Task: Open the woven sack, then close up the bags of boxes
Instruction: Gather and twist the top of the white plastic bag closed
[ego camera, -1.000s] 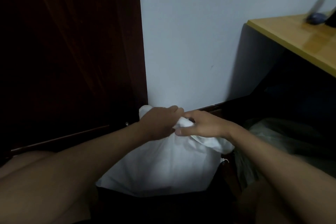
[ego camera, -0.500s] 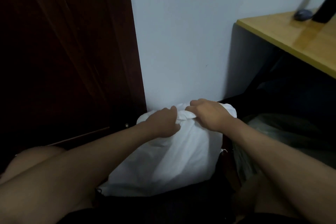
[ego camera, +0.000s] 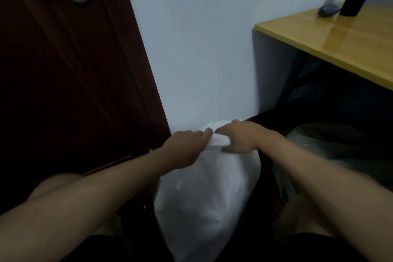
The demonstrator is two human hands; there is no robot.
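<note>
Two hands meet at the gathered neck of the woven sack [ego camera: 204, 198], which stands at lower centre of the frame against the wall, between the dark door [ego camera: 63, 81] at left and the tabletop [ego camera: 340, 40] at right. Left hand [ego camera: 182, 148] and right hand [ego camera: 240, 138] each clamp on the bunched white fabric, almost touching. A second ago the right hand lay flatter across the folded top; both now grip the twisted neck, and the sack stands more upright. This suggests the mouth is being worked loose, so opening is barely begun. A pale translucent bag [ego camera: 331, 151], possibly one of those holding boxes, lies dim at right. No brand, label or writing is legible.
</note>
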